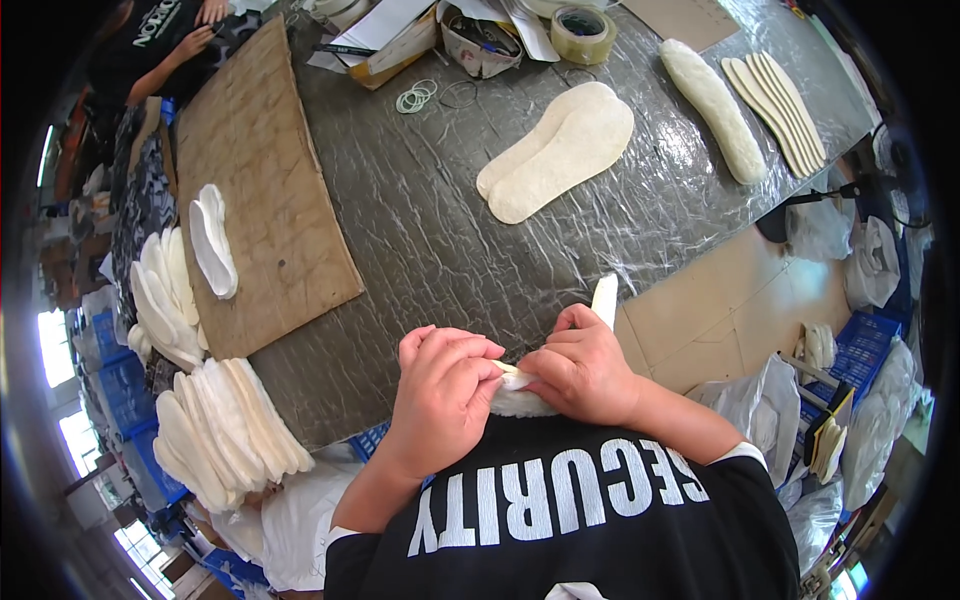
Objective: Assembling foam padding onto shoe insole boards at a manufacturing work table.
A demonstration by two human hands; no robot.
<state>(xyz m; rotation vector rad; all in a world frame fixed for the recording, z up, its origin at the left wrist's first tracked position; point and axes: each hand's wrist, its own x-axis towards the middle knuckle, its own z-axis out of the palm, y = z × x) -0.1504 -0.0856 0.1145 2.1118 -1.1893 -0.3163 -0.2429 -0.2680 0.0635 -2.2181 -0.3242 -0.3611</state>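
Close to my body, both hands work on a white fleecy piece (pixel 522 403), which looks like an insole; much of it is hidden behind my fingers. My left hand (pixel 445 390) pinches its upper edge, where a narrow cream edge shows between the fingertips. My right hand (pixel 585 370) is closed on the same piece, thumb and fingers pressed together. From behind the right fingers a pale flat strip (pixel 605 300) sticks up; whether it belongs to the same piece I cannot tell. Beyond the hands a pair of cream insoles (pixel 560 150) lies overlapped on the dark table (pixel 420 220).
A cardboard sheet (pixel 265 190) carries a white insole pair (pixel 212 242). Stacked fleecy insoles (pixel 230 430) stand at the left edge. More insoles (pixel 775 112) and a fleecy bundle (pixel 712 110) lie far right. Tape (pixel 583 36) and rubber bands (pixel 416 96) are at the back; another person (pixel 170 60) is far left.
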